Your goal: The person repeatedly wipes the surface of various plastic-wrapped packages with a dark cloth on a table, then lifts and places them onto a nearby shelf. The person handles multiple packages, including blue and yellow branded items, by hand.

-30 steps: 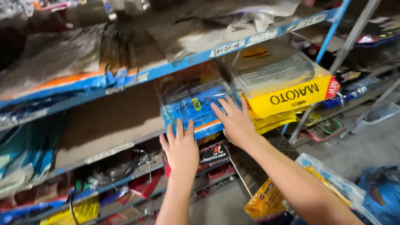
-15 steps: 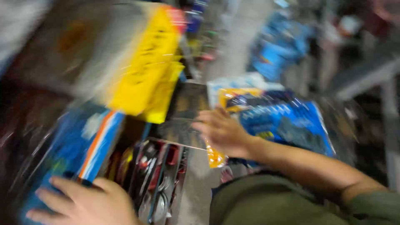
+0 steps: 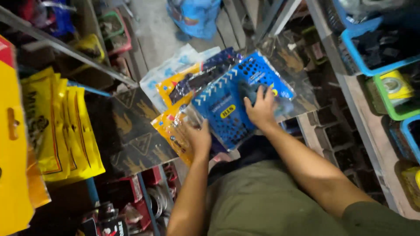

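A flat blue plastic packet [image 3: 229, 102] with dot and arrow patterns lies on top of a pile of packets in front of me. My right hand [image 3: 261, 108] rests on its upper right part, fingers curled over a dark item inside. My left hand [image 3: 197, 136] grips the pile's lower left edge, where an orange-yellow packet [image 3: 173, 131] sticks out from under the blue one. More clear and yellow packets [image 3: 175, 76] fan out behind.
Yellow packets [image 3: 61, 126] hang on the left shelf. Red boxes and metal rings [image 3: 153, 201] fill the lower left shelf. Blue and green bins [image 3: 385, 74] stand on the right shelf. A blue bag [image 3: 194, 17] sits on the floor ahead.
My view has swung from the shelf down to the pile of packets. Both hands left the blue packet on the shelf and now rest on the blue packet on the pile.
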